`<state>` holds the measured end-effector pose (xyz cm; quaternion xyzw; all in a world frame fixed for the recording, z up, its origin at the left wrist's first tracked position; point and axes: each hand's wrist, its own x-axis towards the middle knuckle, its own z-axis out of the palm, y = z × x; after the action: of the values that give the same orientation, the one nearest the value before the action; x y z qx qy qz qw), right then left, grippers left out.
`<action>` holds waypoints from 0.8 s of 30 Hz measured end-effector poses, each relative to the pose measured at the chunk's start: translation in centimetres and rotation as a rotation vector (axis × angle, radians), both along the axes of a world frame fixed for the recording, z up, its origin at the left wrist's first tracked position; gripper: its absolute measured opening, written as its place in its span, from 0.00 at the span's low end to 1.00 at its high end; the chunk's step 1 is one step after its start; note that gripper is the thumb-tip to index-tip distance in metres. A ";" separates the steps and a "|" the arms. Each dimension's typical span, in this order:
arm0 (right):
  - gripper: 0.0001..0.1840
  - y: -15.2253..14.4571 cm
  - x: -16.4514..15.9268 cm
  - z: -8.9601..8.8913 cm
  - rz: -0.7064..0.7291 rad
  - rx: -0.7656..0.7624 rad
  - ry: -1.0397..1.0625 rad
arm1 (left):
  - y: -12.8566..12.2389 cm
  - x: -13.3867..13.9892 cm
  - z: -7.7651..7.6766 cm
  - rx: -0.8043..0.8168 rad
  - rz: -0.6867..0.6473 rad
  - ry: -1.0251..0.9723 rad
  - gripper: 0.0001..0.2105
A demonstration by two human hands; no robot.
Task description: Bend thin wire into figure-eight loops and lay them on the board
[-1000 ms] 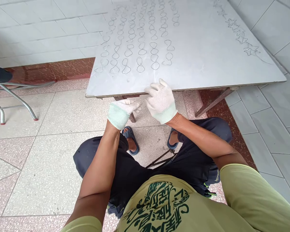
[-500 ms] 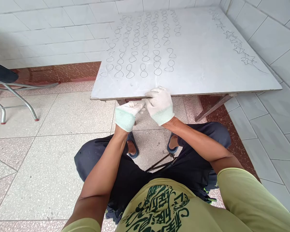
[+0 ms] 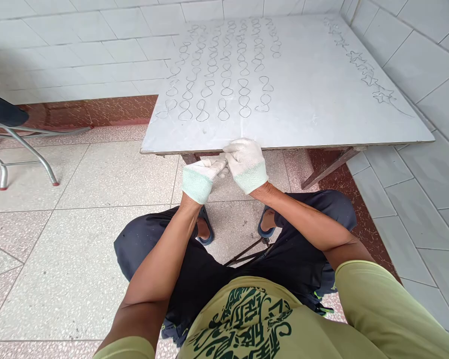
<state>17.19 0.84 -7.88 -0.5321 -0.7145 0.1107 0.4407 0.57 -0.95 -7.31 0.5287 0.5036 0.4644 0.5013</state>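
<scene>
My left hand point(image 3: 205, 174) and my right hand point(image 3: 245, 162) wear white gloves with pale green cuffs. They meet at the front edge of the white tabletop point(image 3: 307, 109), fingertips together. Both are closed in a pinch, and whatever lies between the fingers is too small or hidden to make out. Beyond them, several thin wire figure-eight shapes point(image 3: 244, 105) lie in rows on the left part of the table. Along the right side runs a line of wire star shapes point(image 3: 382, 95), with a loose wire tail at its near end.
Tiled walls point(image 3: 426, 65) border the table at the back and right. A metal-legged stool point(image 3: 41, 159) stands on the floor at the left, with part of a dark-clothed person above it. A brown table leg point(image 3: 327, 167) slants down near my right knee.
My left hand has shifted slightly right, closer against the right hand. The right hand has moved a little left and down. The wire shapes on the table stay in place.
</scene>
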 end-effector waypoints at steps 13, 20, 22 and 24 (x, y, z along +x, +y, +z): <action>0.17 -0.2 0.1 1.5 0.074 0.001 -0.115 | -0.2 -0.1 1.1 -0.001 -0.011 -0.161 0.22; 0.16 -1.4 0.4 3.1 0.101 -0.060 -0.220 | 0.5 -0.2 0.1 0.043 0.083 -0.115 0.20; 0.15 -1.6 0.3 3.2 0.089 -0.054 -0.238 | 0.4 -0.1 0.1 0.051 0.097 -0.121 0.20; 0.14 -1.6 0.2 3.1 0.082 -0.046 -0.235 | 0.3 0.1 0.3 0.043 0.135 -0.115 0.19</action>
<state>17.38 -0.73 -4.74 -0.5218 -0.7795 0.0818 0.3367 0.66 -0.67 -7.04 0.4764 0.4986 0.5373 0.4855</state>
